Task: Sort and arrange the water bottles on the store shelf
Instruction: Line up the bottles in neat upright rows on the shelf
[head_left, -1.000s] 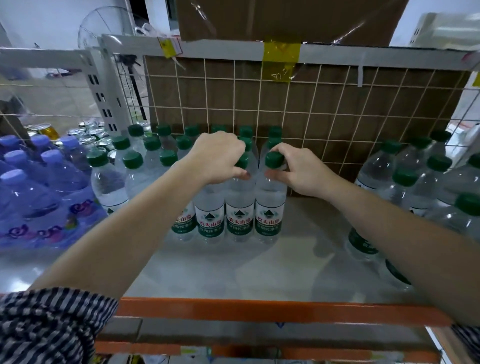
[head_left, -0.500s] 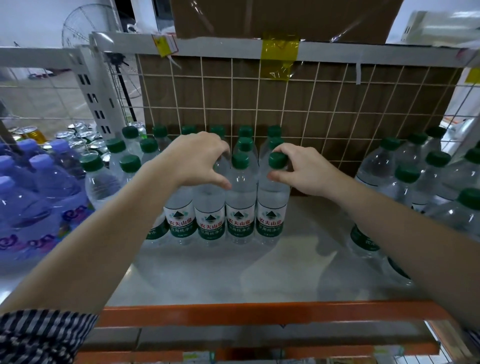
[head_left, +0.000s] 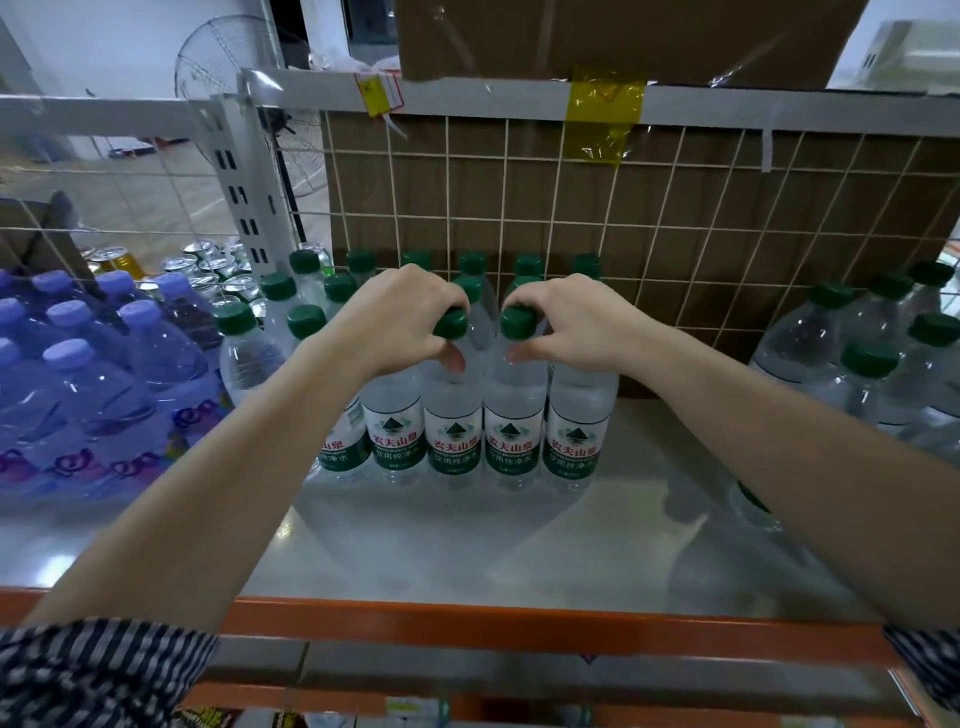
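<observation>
Gripping caps: left hand (head_left: 400, 325) curls round the green cap (head_left: 451, 323) of a front-row bottle (head_left: 452, 410); right hand (head_left: 576, 325) pinches the adjoining bottle (head_left: 514, 410) likewise. Both stand upright before the wire grid (head_left: 675, 208).

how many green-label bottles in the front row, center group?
5, side by side: first bottle half behind the left forearm, second bottle, third bottle held by the left hand, fourth bottle by the right hand, fifth bottle. Forearm may hide more.

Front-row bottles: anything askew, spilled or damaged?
Nothing stands out. The front-row bottles stand upright with labels facing out, and the shelf looks dry.
</observation>
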